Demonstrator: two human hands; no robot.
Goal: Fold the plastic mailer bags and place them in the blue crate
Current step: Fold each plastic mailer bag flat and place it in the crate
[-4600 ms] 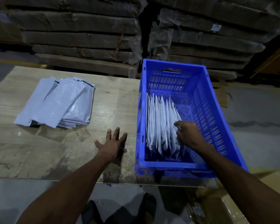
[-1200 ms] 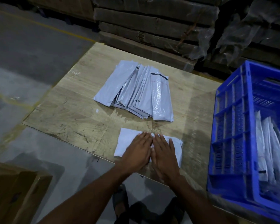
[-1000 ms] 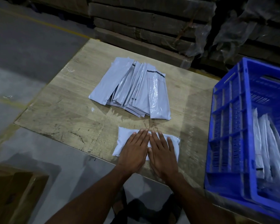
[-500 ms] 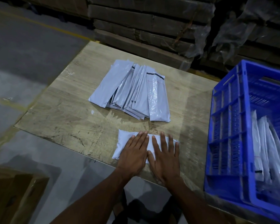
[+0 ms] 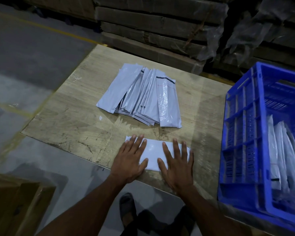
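Note:
One white mailer bag lies flat near the table's front edge. My left hand presses on its left end with straight fingers. On its right end my right hand presses flat, fingers spread. A fanned pile of grey-white mailer bags lies further back on the table. The blue crate stands at the right, with several folded bags upright inside.
The wooden table has its front edge just under my wrists. A cardboard box sits on the floor at lower left. Wrapped stacks of flat cardboard stand behind the table. My sandalled feet show below the table edge.
My two hands, side by side at the bag's middle earlier, have slid apart toward its two ends, flattening it. The pile and the crate stay where they were.

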